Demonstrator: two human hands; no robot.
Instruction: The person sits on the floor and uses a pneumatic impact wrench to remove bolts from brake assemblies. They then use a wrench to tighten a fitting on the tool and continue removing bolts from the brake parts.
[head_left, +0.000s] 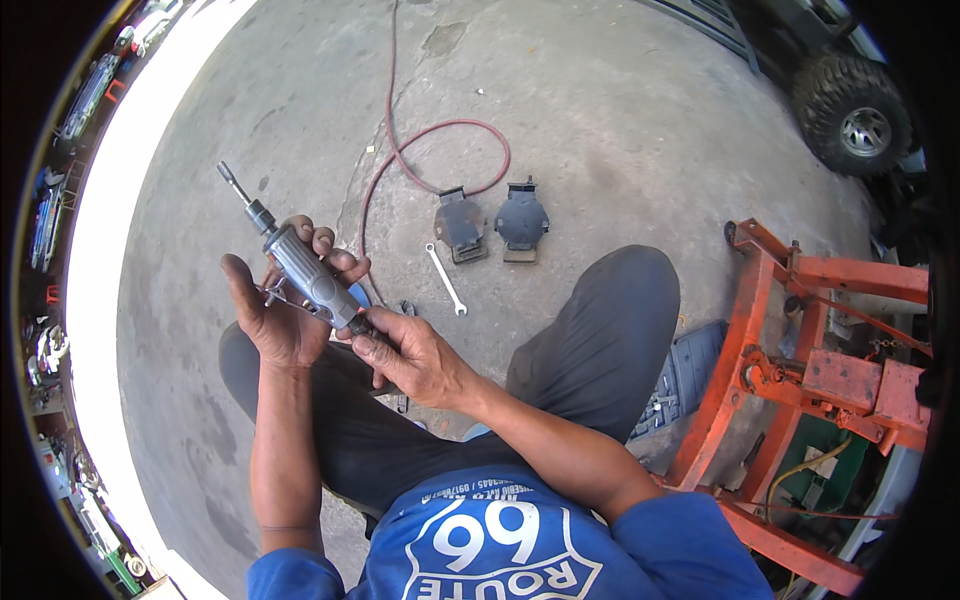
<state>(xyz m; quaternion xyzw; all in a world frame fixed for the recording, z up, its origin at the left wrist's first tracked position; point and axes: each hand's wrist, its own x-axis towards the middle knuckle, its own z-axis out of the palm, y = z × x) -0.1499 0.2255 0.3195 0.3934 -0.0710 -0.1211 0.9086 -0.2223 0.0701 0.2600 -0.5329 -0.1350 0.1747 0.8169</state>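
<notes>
An air die grinder (312, 272) with a grey ribbed body and a long bit in its collet slants up to the left over my lap. My left hand (285, 325) supports it from below, palm up, fingers curled behind the body and thumb standing apart. The fingers of my right hand (415, 358) close round the dark rear end, where the hose fitting sits. Part of that end is hidden by the fingers. On the floor ahead are two dark brake pads (461, 225) side by side and a combination wrench (446, 279).
A red air hose (389, 110) loops across the concrete floor (640, 130) toward my hands. At right stand an orange steel frame (745, 370) and an open blue tool case (685, 375). A knobby tyre (855, 115) is at far right.
</notes>
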